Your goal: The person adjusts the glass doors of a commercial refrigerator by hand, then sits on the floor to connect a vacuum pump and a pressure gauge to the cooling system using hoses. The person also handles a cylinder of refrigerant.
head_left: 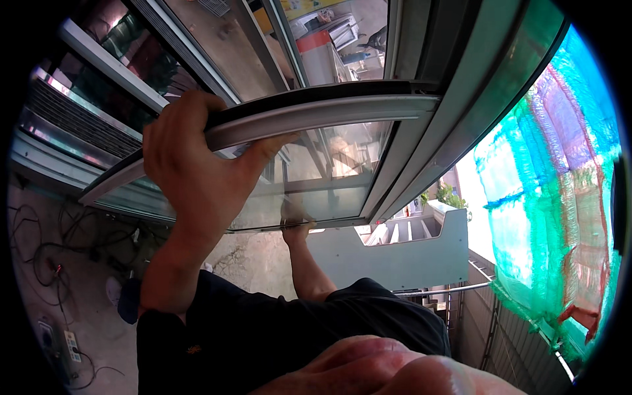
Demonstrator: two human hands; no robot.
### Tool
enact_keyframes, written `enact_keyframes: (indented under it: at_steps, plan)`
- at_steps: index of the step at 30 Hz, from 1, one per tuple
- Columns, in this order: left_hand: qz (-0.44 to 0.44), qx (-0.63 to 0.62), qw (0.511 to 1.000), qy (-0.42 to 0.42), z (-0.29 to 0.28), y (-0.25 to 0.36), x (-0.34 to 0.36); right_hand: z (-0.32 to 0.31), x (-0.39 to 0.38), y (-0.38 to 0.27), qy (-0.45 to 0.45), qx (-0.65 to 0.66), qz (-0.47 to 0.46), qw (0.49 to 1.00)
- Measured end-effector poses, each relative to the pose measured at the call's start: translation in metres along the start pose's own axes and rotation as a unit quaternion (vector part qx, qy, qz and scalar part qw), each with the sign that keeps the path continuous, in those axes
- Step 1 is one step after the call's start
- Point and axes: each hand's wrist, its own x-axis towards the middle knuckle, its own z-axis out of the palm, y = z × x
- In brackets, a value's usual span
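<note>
A framed glass panel (336,155), clear and smooth within satiny grey metal rails, stands before the person's chest, face toward them, its long axis running left to right. Below spreads the rough concrete floor (105,336). The left hand (187,148) clasps the upper rail, thumb on the near side. The right hand (298,227) meets the lower edge (the glass muddles its fingers); I cannot tell how it grips. Dark, thin cables (41,247) loop beyond the panel's left end.
</note>
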Motion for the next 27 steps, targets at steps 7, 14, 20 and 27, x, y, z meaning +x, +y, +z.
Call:
enact_keyframes:
  at_steps: [7,14,20,27]
  plan:
    - [0.043,-0.008,0.998,0.047,0.000,-0.007,0.001,0.005,-0.015,0.003,0.002,-0.004,0.008,1.000]
    - [-0.017,-0.050,0.999,0.000,0.008,-0.002,-0.002,-0.013,-0.007,-0.013,-0.002,-0.008,-0.017,1.000]
    - [-0.090,-0.115,0.988,-0.049,0.006,0.005,0.005,-0.002,0.003,-0.035,0.048,0.017,-0.066,0.996]
    - [-0.072,-0.088,0.991,-0.077,0.001,-0.015,0.017,0.019,-0.015,-0.002,-0.025,0.029,-0.104,0.994]
